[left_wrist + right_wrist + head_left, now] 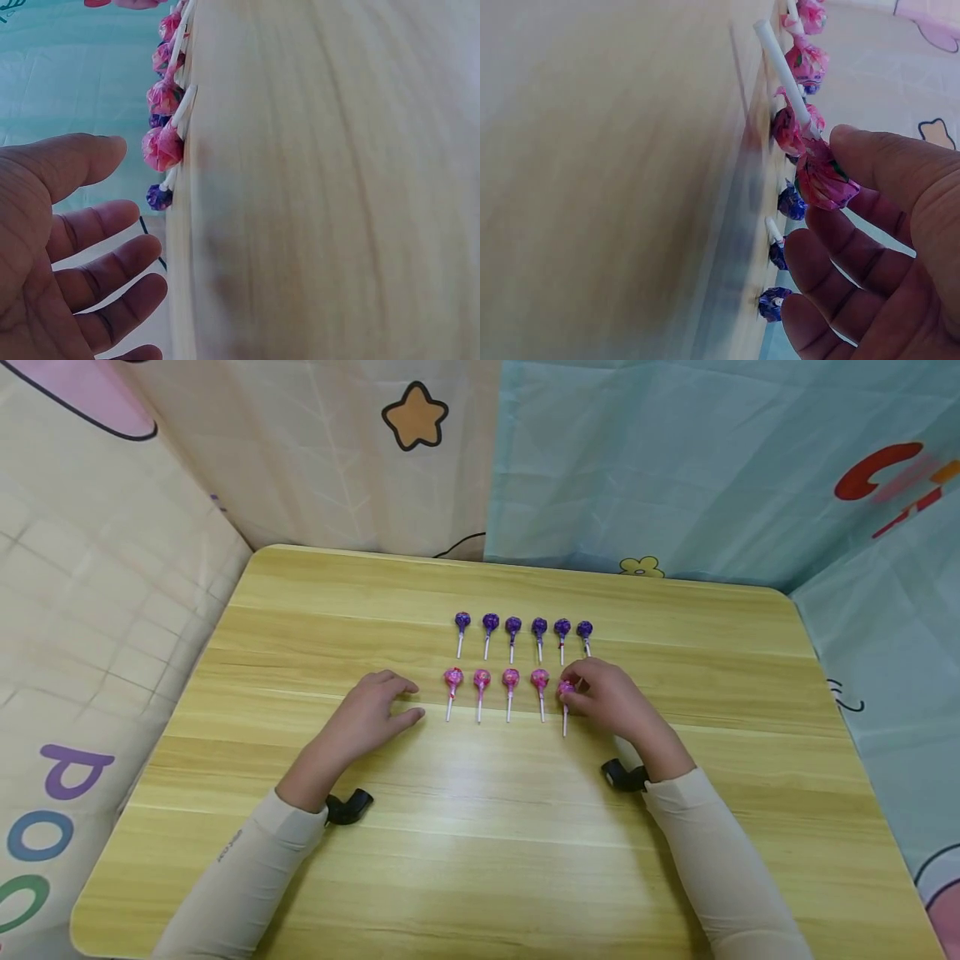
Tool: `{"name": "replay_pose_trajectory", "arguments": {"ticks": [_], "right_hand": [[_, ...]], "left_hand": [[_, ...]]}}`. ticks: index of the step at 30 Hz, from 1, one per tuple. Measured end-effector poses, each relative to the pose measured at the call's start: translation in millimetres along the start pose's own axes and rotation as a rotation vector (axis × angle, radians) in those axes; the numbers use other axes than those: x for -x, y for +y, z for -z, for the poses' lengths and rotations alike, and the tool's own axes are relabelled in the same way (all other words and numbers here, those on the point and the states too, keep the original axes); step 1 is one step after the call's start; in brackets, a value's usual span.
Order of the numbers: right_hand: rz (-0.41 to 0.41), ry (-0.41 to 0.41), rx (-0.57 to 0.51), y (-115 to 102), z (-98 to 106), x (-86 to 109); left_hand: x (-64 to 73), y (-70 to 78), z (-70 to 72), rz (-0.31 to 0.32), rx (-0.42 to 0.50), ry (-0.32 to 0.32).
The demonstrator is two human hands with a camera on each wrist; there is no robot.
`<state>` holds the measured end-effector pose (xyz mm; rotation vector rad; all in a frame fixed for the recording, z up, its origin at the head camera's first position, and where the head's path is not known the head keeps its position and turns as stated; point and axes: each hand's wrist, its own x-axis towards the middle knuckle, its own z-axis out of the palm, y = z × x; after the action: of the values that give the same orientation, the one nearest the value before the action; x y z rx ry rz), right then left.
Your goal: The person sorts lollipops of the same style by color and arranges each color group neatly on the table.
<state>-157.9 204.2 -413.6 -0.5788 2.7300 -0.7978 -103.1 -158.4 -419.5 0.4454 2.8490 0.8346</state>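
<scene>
My right hand (613,700) pinches a pink-wrapped lollipop (823,180) by its round head, between thumb and fingers. Its white stick points toward the near side of the table. This lollipop is at the right end of a row of several pink lollipops (511,677). To the left of that row is my left hand (367,717), fingers spread and holding nothing, with the leftmost pink lollipop (453,677) nearest its fingertips. Behind the pink row lies a row of several purple lollipops (513,625), sticks also toward me.
The lollipops lie on a wood-grain table (480,860) with rounded corners. Printed curtains (637,460) hang along its back and sides. Each wrist carries a black camera mount, one by the left sleeve (348,807) and one by the right (624,776).
</scene>
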Motion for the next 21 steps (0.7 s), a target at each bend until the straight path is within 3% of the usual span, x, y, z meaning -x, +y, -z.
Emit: {"name": "replay_pose_trajectory", "arguments": {"ticks": [21], "right_hand": [[-0.051,-0.022,0.001,5.5,-3.4,-17.6]], "left_hand": [[1.6,-4.4,-0.8,0.010,0.010,0.002]]}}
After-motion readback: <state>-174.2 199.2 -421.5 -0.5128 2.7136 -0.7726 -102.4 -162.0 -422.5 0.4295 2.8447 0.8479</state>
